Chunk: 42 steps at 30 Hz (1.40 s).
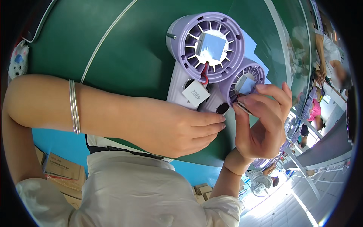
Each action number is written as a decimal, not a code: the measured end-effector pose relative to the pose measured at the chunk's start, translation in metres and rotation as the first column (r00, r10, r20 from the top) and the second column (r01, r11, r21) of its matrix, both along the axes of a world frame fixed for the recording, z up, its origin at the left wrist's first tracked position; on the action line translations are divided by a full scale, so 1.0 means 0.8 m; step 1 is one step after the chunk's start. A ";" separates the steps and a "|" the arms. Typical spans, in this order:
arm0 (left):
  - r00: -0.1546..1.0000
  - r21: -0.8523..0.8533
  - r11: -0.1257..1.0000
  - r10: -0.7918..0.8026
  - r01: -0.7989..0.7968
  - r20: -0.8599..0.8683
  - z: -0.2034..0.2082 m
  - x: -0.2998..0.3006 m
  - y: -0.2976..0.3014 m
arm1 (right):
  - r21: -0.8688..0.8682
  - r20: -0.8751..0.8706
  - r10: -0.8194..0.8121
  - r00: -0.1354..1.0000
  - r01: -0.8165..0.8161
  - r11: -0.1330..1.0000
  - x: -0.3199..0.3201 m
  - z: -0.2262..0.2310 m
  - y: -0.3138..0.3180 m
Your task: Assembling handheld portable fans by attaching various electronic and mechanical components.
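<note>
My left hand (181, 128) is closed around the handle end of a purple handheld fan (227, 99), beside its round dark opening; the thumb is hidden. The fan's finned round head has a blue square pad (246, 85) at its centre. A larger purple fan head (177, 41) stands behind it, with a similar blue pad (213, 47). Red wires (205, 72) run from that head to a white rectangular block (196, 93) on the pale handle. Close to the smaller head, my right hand (266, 125) pinches a small flat silver-edged piece (244, 108) between thumb and fingers.
Under the fans lies a green tabletop (124, 49), with light blue sheets (249, 45) behind them. A fluffy white toy (19, 60) is at the far left. Cardboard boxes (64, 170) stand below the table. Other people (332, 53) work along the right side.
</note>
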<state>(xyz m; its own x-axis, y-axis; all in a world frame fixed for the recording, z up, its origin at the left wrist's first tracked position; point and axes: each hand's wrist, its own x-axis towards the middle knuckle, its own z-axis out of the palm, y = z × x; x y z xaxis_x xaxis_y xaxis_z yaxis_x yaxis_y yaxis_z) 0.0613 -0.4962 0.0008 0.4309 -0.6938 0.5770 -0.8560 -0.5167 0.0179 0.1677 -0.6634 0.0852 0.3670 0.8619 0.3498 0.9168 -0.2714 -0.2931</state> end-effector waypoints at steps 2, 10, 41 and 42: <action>1.000 -0.008 1.000 -0.002 0.002 -0.002 -0.001 -0.001 0.001 | -0.011 -0.023 -0.018 1.000 0.018 1.000 0.001 0.000 -0.001; 1.000 -0.018 1.000 0.001 -0.001 0.004 -0.001 0.000 0.001 | 0.059 0.101 0.006 0.995 -0.012 0.998 0.010 -0.003 0.002; 1.000 0.004 1.000 0.009 -0.009 0.005 0.001 -0.001 0.000 | -0.090 0.143 0.001 0.990 0.012 0.996 0.018 0.002 0.003; 1.000 0.007 1.000 0.011 -0.011 0.009 -0.001 -0.001 -0.001 | -0.091 0.145 0.004 0.989 0.010 0.996 0.018 0.001 0.002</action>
<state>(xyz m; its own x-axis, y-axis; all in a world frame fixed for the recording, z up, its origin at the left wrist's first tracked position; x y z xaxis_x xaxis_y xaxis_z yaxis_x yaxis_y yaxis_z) 0.0608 -0.4972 0.0004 0.4332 -0.6931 0.5761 -0.8506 -0.5258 0.0069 0.1822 -0.6620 0.0861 0.3206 0.8917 0.3196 0.9469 -0.2937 -0.1307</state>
